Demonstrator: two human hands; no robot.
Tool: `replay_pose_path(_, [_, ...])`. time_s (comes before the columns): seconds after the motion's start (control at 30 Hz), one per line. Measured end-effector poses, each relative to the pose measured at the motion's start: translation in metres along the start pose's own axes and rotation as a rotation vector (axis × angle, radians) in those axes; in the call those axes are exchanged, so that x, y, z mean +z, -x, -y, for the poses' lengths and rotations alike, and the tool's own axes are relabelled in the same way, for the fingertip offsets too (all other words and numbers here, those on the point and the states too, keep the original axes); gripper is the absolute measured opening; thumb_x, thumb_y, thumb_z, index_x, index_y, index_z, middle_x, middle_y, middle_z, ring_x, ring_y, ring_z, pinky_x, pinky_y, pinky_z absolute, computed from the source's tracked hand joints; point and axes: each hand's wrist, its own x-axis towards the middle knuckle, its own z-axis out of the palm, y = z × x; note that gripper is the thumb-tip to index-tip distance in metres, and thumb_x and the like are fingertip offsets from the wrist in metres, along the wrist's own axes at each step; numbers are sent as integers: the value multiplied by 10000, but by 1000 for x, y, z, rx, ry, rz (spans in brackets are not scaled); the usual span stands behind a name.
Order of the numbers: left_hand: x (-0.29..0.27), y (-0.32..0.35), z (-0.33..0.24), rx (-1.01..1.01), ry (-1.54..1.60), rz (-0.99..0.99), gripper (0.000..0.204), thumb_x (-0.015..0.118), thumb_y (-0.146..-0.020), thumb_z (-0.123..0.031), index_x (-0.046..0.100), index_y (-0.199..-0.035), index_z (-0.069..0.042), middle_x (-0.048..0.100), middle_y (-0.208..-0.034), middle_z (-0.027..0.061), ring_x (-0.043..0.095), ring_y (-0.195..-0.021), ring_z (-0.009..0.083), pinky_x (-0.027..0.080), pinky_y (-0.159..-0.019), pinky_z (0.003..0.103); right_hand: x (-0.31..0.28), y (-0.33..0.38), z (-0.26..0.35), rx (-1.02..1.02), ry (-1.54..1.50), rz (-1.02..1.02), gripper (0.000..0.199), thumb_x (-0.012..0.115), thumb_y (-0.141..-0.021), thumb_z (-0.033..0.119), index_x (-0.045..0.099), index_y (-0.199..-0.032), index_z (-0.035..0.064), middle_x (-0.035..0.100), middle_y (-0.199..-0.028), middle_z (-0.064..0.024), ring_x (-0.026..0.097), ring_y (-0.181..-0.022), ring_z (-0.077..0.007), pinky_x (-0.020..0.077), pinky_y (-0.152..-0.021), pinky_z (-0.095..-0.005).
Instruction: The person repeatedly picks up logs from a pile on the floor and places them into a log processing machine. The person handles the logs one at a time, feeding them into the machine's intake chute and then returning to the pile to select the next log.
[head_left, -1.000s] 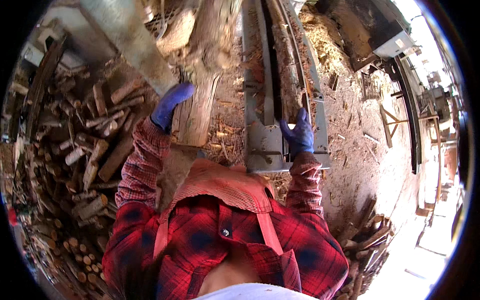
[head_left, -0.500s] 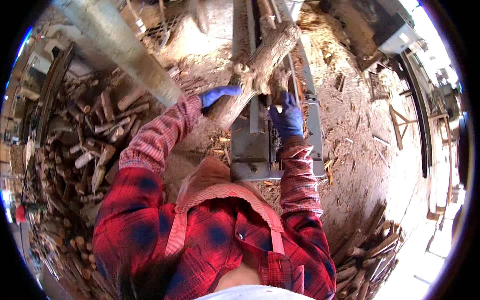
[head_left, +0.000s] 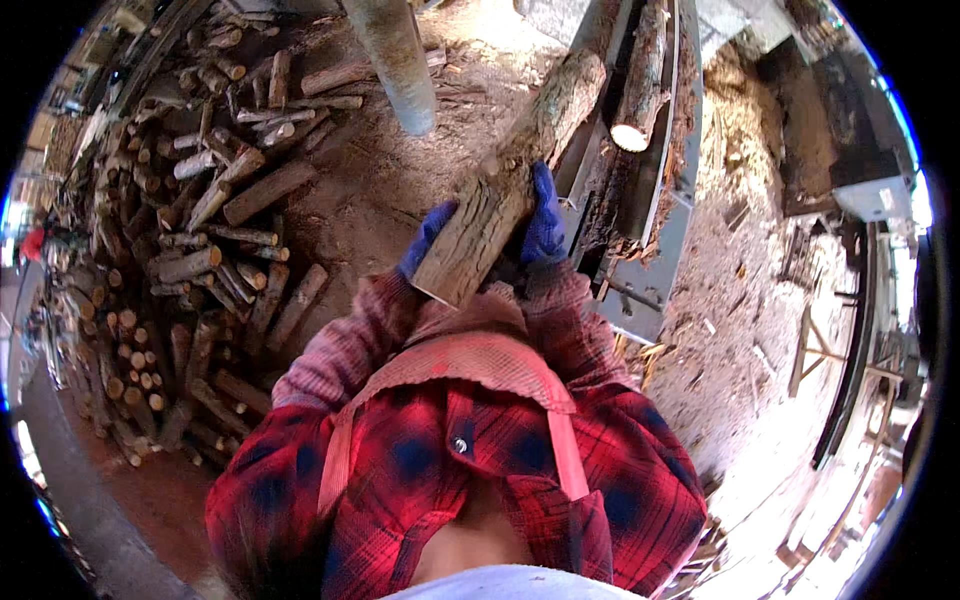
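Observation:
A thick, rough-barked log slants across the space before my chest, its sawn end nearest me. My left hand, in a blue glove, grips its left side near that end. On the opposite side, my right hand, also gloved in blue, presses along the bark with the thumb side up. Both palms and most fingers are hidden behind the wood. To the right, another log with a pale cut face lies in the long metal trough, which holds bark scraps.
A large heap of cut logs covers the ground on the left. A grey metal post stands ahead, left of the trough. Wood chips litter the floor at right, near a dark metal box.
The held log has come off the trough and swung left, nearer my body. My right hand has moved from the trough onto its side. My view has turned left.

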Motion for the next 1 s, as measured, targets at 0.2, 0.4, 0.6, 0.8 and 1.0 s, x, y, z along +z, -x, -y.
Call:
replay_pose_path(0.2, [104, 25, 72, 321, -1044, -459, 898, 769, -731, -325, 302, -1417, 19, 427, -1386, 113, 419, -1256, 209, 302, -1078, 348, -17, 29, 12, 120, 1, 159, 624, 377, -945, 550, 451, -1313, 51, 573, -1208, -162, 576, -1071, -318, 460, -950, -463])
replay_pose_path(0.4, [97, -5, 155, 678, -1973, -709, 893, 747, -670, -265, 309, -1386, 42, 484, -1266, 283, 481, -1203, 408, 403, -994, 425, -64, 39, 73, 41, 62, 282, 612, 456, -936, 477, 437, -1330, 10, 551, -1249, -183, 551, -1127, -335, 443, -982, -454])
replay_pose_path(0.6, [113, -39, 206, 1016, -2137, -759, 899, 782, -650, -222, 327, -1379, 43, 497, -1219, 272, 520, -1109, 418, 428, -941, 444, -108, 35, 96, -582, 437, 472, 420, 469, -970, 184, 434, -1346, -1, 484, -1347, -148, 474, -1239, -250, 395, -1038, -402])
replay_pose_path(0.8, [124, -75, 221, 866, -2310, -960, 871, 755, -691, -256, 318, -1410, -31, 503, -1181, 273, 525, -1058, 431, 441, -895, 463, -68, 70, 191, -527, 583, 487, 456, 570, -927, 193, 447, -1323, 4, 521, -1266, -112, 495, -1189, -216, 393, -1025, -369])
replay_pose_path(1.0, [90, -153, 184, 45, -2388, -1257, 878, 704, -741, -343, 235, -1467, -184, 482, -1234, 269, 516, -1086, 439, 441, -918, 482, -144, 69, 189, -428, 370, -47, 453, 639, -882, 101, 454, -1284, 6, 544, -1156, -57, 535, -1039, -134, 460, -892, -293])
